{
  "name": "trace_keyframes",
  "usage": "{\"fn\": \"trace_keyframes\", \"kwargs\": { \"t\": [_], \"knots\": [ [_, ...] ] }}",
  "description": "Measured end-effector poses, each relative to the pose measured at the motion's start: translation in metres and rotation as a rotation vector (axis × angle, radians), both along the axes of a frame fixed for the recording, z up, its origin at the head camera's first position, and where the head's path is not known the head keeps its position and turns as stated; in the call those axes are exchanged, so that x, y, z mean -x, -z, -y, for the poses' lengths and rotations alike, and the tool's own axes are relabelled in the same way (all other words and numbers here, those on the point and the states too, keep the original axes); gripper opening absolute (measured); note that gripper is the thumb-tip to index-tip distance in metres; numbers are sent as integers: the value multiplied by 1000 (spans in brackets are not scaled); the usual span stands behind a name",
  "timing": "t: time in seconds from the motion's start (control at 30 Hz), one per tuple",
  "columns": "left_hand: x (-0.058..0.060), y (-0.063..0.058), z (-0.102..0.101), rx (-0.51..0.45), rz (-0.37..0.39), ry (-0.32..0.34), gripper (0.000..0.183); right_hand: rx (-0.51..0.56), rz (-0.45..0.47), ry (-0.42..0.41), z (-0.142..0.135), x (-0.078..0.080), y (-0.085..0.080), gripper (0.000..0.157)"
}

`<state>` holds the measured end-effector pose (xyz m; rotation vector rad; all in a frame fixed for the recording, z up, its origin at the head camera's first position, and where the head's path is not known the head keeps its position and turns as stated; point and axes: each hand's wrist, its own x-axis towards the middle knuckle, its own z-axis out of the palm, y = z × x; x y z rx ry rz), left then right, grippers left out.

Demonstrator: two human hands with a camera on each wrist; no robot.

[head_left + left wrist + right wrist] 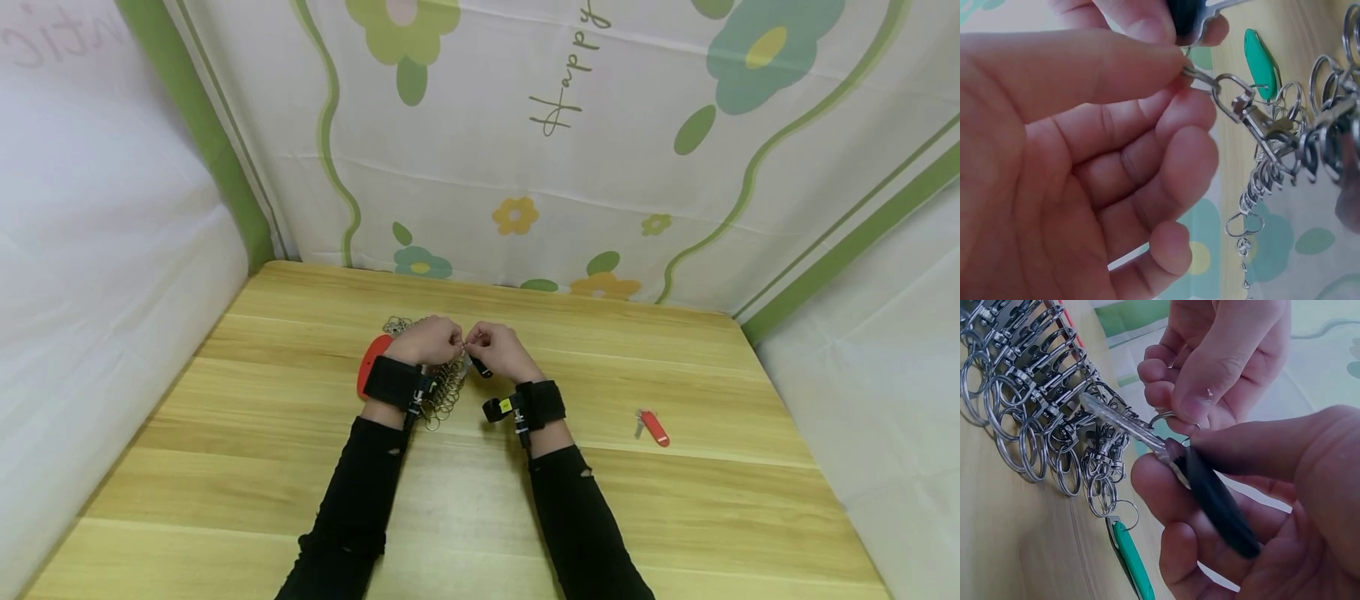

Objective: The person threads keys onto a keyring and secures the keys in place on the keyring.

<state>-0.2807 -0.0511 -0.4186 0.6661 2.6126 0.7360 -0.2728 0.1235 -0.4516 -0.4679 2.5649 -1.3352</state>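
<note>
The backdrop cloth behind the counter carries the handwritten word "Happy" in green script among printed flowers; at the upper left, faint pink letters show on the white side cloth, too pale to read. No brand shows on any thing in hand.

Two hands meet above the middle of the counter. The left hand has its grip closed in a pinch: thumb and forefinger squeeze a small split ring, which joins one metal clasp at the end of a big bunch of clasps and rings. The other fingers of that hand are curled loosely and hold nothing else. The right hand has its grip closed round one key with a black head, thumb on top and forefinger below; the key's metal blade points at the bunch and its head end sits just beside the split ring. The key is held up off the counter, between the two hands.

The clasps in the bunch are too many and too crowded to count. One green tag hangs from the bunch's lower end. On the counter, one red tag lies partly under the left wrist, and one red tag with a key lies well apart to the right. Each wrist wears one black strap.
</note>
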Motion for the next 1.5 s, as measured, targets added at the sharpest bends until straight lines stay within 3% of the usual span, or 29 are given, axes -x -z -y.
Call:
{"fn": "trace_keyframes", "kwargs": {
  "t": [0.23, 0.57, 1.3, 1.5],
  "knots": [
    [-1, -1, -1, -18, 29, -15, 24, 21, 18, -6, -1, -2, -1, 7],
    [-1, 1, -1, -13, 19, 5, 15, 52, 34, 26, -3, -1, 2, 7],
    [-2, -2, -4, 23, 4, 4, 33, 21, -3, 5, -4, -3, -4, 9],
    [-1, -3, -4, -7, 13, -7, 24, 24, 3, 0, -5, -2, -6, 11]
  ]
}}
